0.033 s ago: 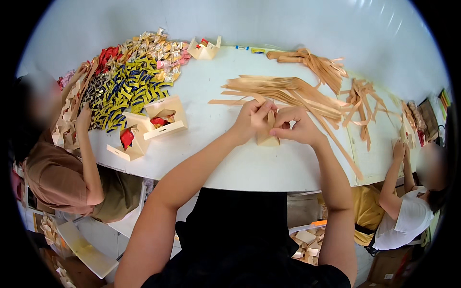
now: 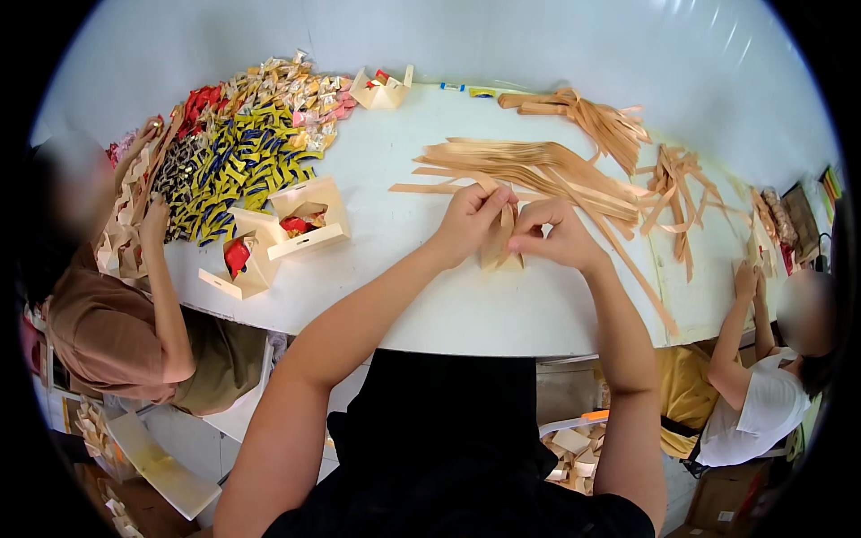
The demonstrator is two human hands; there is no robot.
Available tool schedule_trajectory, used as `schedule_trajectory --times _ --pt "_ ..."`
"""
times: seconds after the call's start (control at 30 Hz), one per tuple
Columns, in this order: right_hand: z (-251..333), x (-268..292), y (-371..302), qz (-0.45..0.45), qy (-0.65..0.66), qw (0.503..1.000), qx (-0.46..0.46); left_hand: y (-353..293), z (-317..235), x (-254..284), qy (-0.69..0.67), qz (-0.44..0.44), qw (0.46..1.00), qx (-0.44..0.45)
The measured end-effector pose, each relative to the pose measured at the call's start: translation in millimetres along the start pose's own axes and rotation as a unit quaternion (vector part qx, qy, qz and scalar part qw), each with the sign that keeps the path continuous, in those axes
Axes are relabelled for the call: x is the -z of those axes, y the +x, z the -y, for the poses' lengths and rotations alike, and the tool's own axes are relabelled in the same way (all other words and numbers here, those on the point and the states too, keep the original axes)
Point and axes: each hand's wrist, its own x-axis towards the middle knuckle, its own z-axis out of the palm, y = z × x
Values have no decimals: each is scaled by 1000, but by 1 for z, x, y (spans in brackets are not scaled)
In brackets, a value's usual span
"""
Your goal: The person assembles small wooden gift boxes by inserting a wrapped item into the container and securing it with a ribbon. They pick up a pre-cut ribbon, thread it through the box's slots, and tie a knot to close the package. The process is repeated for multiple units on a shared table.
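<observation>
A small cream-coloured paper box (image 2: 513, 264) stands on the table between my hands, its upper part mostly covered by my fingers. My left hand (image 2: 473, 218) pinches a tan satin ribbon (image 2: 487, 182) at the top of the box, and one end sticks up above the fingers. My right hand (image 2: 554, 231) is closed in a pinch at the box's right side, thumb and forefinger together by the ribbon strip that runs down over it. Exactly what lies between those right fingertips is partly hidden. Just beyond my hands lies a bundle of cut tan ribbons (image 2: 538, 166).
Two open boxes (image 2: 309, 220) with red-wrapped sweets stand left, before a large heap of wrapped sweets (image 2: 233, 161). Another filled box (image 2: 381, 92) stands at the back. More ribbons (image 2: 583, 117) lie far right. One person (image 2: 126, 332) works at left, another (image 2: 753, 403) at right.
My right fingertips have shifted very slightly to the right. A person's hand at the far left has moved a little. Otherwise things stay as they were.
</observation>
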Motion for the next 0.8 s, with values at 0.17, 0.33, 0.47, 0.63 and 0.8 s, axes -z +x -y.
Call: schedule_trajectory --times 0.17,0.33,0.47,0.63,0.8 --pt "10 -2 8 -113 65 986 -101 -1 2 0 50 -9 999 4" --pt "-13 -14 7 -114 9 982 -151 -3 4 -6 116 -34 991 -51" --pt "-28 -30 9 -192 -45 969 -150 -6 7 -14 332 -97 896 -280" --pt "-29 -46 14 -246 20 952 -181 -15 9 -24 42 -122 987 -98" --pt "-12 -45 15 -206 286 911 -212 -14 5 -16 19 -110 993 -45"
